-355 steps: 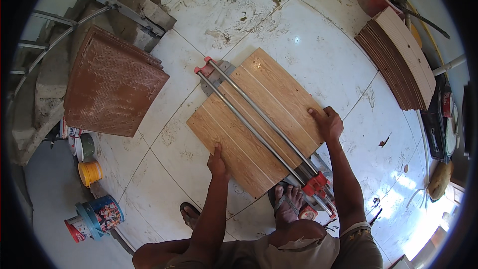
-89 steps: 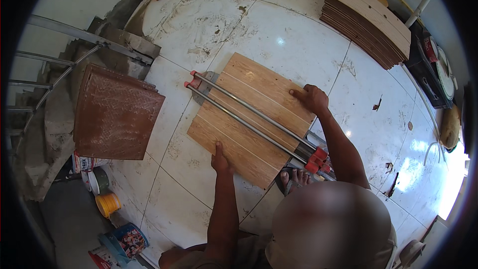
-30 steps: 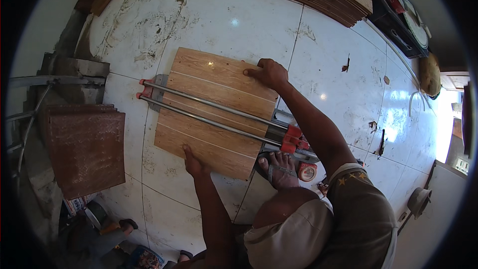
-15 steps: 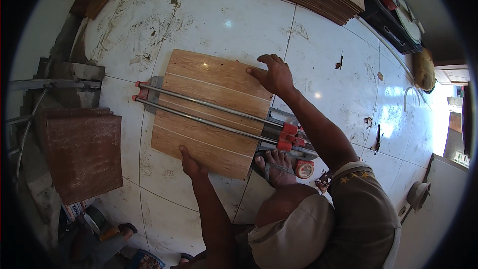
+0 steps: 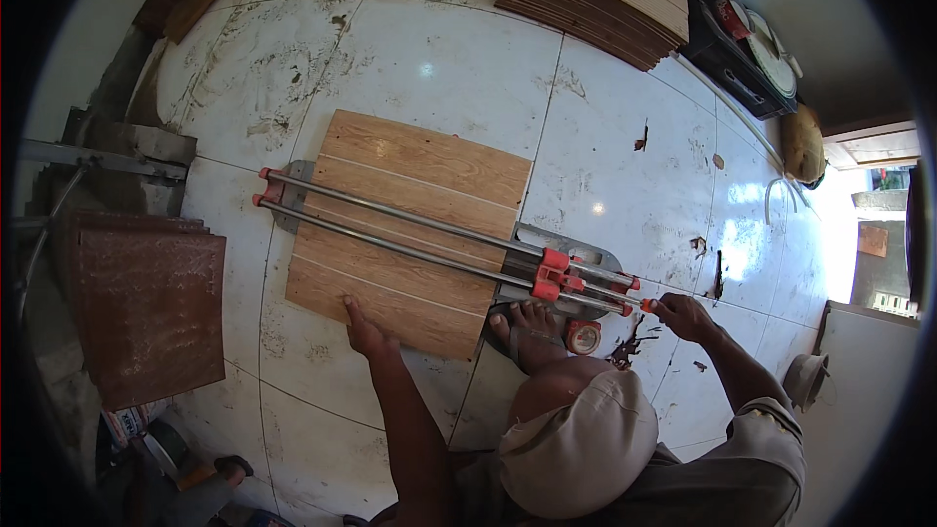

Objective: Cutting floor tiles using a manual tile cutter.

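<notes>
Glossy white floor (image 5: 468, 68), mud-smeared, is spreading underneath. Squarish wood-grain tile (image 5: 410, 232), pale-striped, is lying beneath the smooth steel rails of a red-fitted tile cutter (image 5: 551, 275). Left hand (image 5: 371, 334) is resting its thumb on the tile's near edge; fingers hidden, grip unclear. Right hand (image 5: 686, 316) is closing around the slim handle (image 5: 648, 305).

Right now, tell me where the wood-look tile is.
In the head view, the wood-look tile lies left of centre under the tile cutter's two metal rails, the left hand at its near edge.
</notes>
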The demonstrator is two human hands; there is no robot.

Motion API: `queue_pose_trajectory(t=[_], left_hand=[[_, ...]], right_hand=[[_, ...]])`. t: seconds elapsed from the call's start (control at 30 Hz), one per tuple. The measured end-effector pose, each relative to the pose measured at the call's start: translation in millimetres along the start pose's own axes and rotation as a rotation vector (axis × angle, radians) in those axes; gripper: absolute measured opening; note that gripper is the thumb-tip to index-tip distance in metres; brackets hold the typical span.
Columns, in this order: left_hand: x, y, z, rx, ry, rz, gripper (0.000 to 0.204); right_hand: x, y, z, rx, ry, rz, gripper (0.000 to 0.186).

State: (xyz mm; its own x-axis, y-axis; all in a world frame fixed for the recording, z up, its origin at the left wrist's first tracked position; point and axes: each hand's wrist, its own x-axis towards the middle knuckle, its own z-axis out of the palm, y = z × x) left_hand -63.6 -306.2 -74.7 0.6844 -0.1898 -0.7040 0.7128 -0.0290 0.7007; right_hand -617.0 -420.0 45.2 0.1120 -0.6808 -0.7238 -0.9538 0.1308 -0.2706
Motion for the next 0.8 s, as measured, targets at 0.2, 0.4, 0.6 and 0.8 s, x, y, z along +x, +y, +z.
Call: queue_pose_trajectory(t=[0.2,0.4,0.6,0.8], left_hand=[[2,0,-4,-0.041,0.031,0.054,0.065],[-2,4,3,-0.066,0.051,0.066,0.063],[7,-1,-4,-0.065,0.065,0.074,0.064],[4,-1,-5,-0.063,0.048,0.102,0.066]], right_hand=[[-11,-41,-13,-0.146,0.078,-0.08,0.056],[-15,-106,-14,-0.125,0.083,-0.25,0.041],[0,-126,-4,-0.198,0.061,-0.313,0.037],[5,-129,-1,-0.219,0.055,-0.341,0.036]])
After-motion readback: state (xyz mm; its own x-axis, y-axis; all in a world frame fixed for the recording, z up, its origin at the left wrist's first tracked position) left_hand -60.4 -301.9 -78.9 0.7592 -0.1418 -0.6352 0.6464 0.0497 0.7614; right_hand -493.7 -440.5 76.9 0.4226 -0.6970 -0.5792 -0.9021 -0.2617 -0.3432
